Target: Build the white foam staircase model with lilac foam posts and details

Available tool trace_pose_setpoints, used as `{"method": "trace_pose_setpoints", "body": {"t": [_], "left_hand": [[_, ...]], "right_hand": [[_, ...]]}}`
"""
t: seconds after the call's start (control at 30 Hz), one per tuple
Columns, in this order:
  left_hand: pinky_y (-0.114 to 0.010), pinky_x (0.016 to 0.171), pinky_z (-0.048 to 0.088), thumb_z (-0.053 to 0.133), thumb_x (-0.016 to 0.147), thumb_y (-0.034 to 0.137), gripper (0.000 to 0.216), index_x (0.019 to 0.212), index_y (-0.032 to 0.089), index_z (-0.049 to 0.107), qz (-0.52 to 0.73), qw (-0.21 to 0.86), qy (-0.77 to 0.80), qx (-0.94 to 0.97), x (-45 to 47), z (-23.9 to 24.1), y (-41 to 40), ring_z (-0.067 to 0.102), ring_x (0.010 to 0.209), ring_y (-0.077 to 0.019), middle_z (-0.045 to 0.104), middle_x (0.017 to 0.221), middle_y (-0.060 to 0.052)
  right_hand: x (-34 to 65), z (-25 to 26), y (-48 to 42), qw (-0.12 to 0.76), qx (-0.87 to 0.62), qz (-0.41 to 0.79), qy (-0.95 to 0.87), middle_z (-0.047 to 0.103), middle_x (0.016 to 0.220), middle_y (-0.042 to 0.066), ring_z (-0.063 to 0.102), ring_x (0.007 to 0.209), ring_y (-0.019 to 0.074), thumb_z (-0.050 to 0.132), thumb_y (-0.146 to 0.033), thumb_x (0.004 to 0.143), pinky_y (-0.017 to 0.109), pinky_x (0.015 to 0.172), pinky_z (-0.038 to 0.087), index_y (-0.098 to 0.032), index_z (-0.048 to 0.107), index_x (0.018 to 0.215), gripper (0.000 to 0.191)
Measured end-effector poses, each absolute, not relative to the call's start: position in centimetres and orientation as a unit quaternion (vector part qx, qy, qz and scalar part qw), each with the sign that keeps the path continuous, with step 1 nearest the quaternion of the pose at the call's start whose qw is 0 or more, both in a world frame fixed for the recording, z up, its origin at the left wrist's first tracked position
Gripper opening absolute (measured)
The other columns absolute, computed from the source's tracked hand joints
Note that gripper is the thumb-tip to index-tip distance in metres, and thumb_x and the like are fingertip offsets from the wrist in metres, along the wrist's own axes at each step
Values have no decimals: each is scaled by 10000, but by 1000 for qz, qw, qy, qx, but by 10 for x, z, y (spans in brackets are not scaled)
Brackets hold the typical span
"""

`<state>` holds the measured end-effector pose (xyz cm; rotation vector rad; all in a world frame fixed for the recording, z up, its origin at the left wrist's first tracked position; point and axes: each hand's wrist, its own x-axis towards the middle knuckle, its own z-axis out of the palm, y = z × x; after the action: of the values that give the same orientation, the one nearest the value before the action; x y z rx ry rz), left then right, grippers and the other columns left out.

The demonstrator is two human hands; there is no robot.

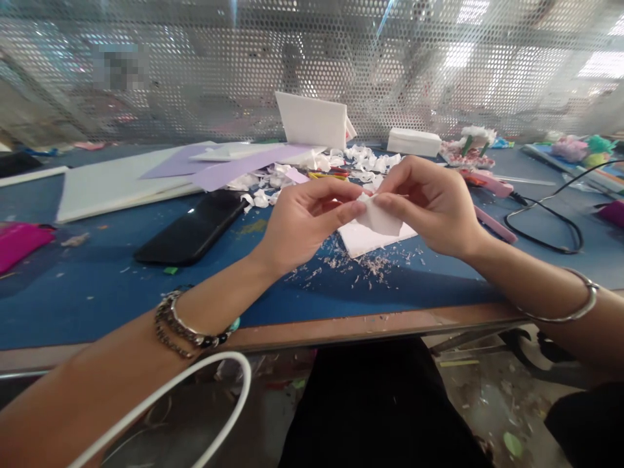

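A small piece of white paper (383, 220) hangs between my two hands above the table's front part. My left hand (312, 218) pinches its upper left edge between thumb and fingers. On the other side, my right hand (431, 208) pinches the top edge near the same spot, the fingertips of both hands almost touching. Below the paper lies a flat white pad (358, 244), partly covered by it. Fine pale shavings (370, 270) are scattered in front of the pad. Behind my hands sits a heap of curled white paper pieces (365, 158).
A black phone (192, 227) lies left of my hands, near purple sheets (244, 168) and large white boards (117, 185). A pink tool (492, 183) with a black cable (556, 244) lies at right. Perforated metal panel (312, 58) closes off the back. A white cable (244, 383) loops below the left forearm.
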<state>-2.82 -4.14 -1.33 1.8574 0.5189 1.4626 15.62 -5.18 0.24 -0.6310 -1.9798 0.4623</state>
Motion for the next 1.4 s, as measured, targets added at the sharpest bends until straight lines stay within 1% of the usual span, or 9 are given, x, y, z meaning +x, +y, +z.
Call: {"method": "trace_pose_setpoints", "body": {"t": [0.17,0.27,0.37,0.5,0.7,0.87,1.0,1.1,1.4], "left_hand": [[-255,688,546,762,681,350,179,764,204,700,532,387,222,720,-30,-13,-38,637,720,-122,682,761,9],[-267,696,544,753,685,391,226,773,191,694,515,386,236,728,-32,-11,-37,644,739,-137,684,767,-7],[-270,713,546,747,694,387,225,772,183,692,510,386,239,730,-32,-11,-36,649,756,-143,689,771,-14],[-238,689,548,760,685,339,190,768,181,696,515,403,232,720,-31,-12,-35,643,712,-114,692,741,0],[-243,713,551,757,659,449,315,770,161,693,492,398,277,723,-29,-11,-40,660,740,-133,702,763,-12],[-249,730,557,756,672,427,288,790,170,702,482,418,262,724,-29,-11,-42,668,749,-136,713,783,-13],[-238,740,554,761,688,367,209,788,192,708,498,427,237,716,-29,-13,-41,667,748,-119,710,776,7],[-233,746,553,766,686,352,185,787,206,711,522,427,219,705,-29,-16,-41,665,757,-112,708,786,16],[-239,747,547,733,732,341,148,844,245,719,552,404,192,704,-28,-22,-39,645,762,-101,701,814,28]], "right_hand": [[164,12,-52,444,-209,179,-853,624,840,-6,579,691,85,563,-237,849,224,596,499,-217,605,976,135],[168,21,-52,395,-189,135,-889,658,888,-3,604,799,110,609,-240,812,241,682,506,-255,654,948,143],[169,26,-52,363,-187,70,-910,664,870,-16,607,794,104,619,-249,802,244,727,497,-276,679,928,143],[170,25,-52,367,-192,-15,-910,654,913,-6,611,794,97,549,-262,856,245,731,494,-258,675,954,160],[172,16,-52,368,-154,-125,-909,616,894,13,596,826,93,458,-249,922,247,748,488,-179,642,970,202],[171,15,-53,371,-138,-155,-905,586,867,13,582,826,93,426,-254,940,247,759,485,-168,628,914,222],[168,16,-52,412,-131,-124,-893,595,827,19,572,744,80,535,-184,879,215,688,484,-145,624,832,108],[165,15,-50,448,-158,-63,-878,602,782,1,575,709,81,571,-214,856,231,671,482,-159,615,779,104],[158,12,-53,479,-221,213,-822,613,775,15,575,708,88,612,-270,809,225,611,490,-148,584,757,135]]}}
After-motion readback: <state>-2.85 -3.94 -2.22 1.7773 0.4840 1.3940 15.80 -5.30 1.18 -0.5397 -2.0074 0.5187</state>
